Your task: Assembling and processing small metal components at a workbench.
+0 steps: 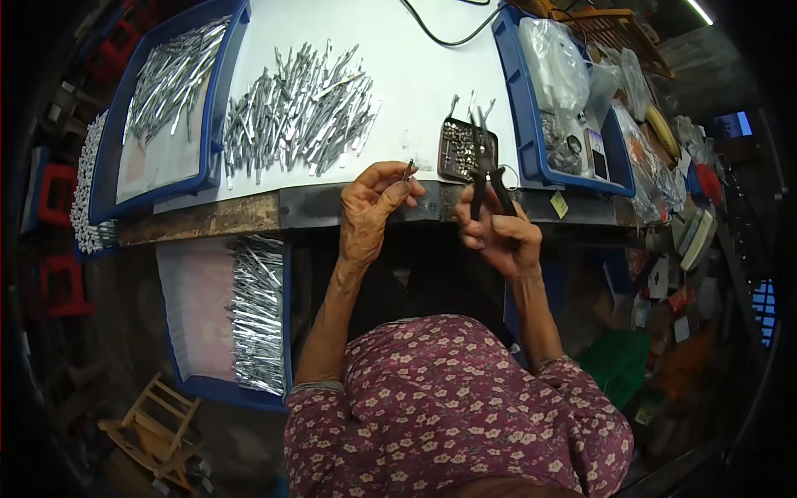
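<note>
In the head view, the front edge of the table (357, 206) bows across the picture, worn wood at its left part and dark covering along the middle. A blue tray on the left (217, 104) and a blue tray on the right (516, 95) bound the working space; between the loose pile of metal strips (300, 116) and the small dark box (453, 174) runs a stretch of white tabletop. Both hands are at the front edge, apart from each other.

The left hand (365, 206) is nearly closed, thumb and fingers pinching a small metal piece (409, 170) just over the edge. The right hand (508, 239) is curled loosely around the dark handles of pliers (480, 170), whose blurred tips point away from the person, in front of the small dark box; how far their jaws stand apart is hard to tell.

The small dark box holds little metallic parts. More strips lie in the left tray, while the right one carries clear plastic bags (554, 66). Below the tabletop, a lower blue tray (288, 340) holds shiny strips (259, 324). A wooden stool (158, 427) stands at lower left, red stools (58, 197) farther up.
</note>
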`<state>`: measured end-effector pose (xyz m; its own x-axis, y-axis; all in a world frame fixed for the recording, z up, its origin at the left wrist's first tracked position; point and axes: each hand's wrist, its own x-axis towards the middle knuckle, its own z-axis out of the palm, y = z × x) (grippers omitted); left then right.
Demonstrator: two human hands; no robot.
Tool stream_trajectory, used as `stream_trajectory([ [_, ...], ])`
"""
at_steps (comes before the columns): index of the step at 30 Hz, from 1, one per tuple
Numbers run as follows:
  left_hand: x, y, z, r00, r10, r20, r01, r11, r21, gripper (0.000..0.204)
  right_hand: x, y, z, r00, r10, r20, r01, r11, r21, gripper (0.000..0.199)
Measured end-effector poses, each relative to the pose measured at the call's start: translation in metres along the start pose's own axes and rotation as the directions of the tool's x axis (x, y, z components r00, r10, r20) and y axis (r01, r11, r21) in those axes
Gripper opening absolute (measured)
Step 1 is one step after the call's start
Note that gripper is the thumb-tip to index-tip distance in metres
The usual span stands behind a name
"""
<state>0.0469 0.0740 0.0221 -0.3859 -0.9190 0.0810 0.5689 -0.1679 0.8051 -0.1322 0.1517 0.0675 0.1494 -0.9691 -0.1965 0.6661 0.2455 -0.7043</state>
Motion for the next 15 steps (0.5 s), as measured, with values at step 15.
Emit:
stream_trajectory([
  [15, 0.003, -0.013, 0.000, 0.998, -0.044, 0.036, 0.041, 0.995, 0.090, 0.017, 0.022, -0.005, 0.010, 0.990, -0.141, -0.018, 0.077, 0.638, -0.766, 0.030],
])
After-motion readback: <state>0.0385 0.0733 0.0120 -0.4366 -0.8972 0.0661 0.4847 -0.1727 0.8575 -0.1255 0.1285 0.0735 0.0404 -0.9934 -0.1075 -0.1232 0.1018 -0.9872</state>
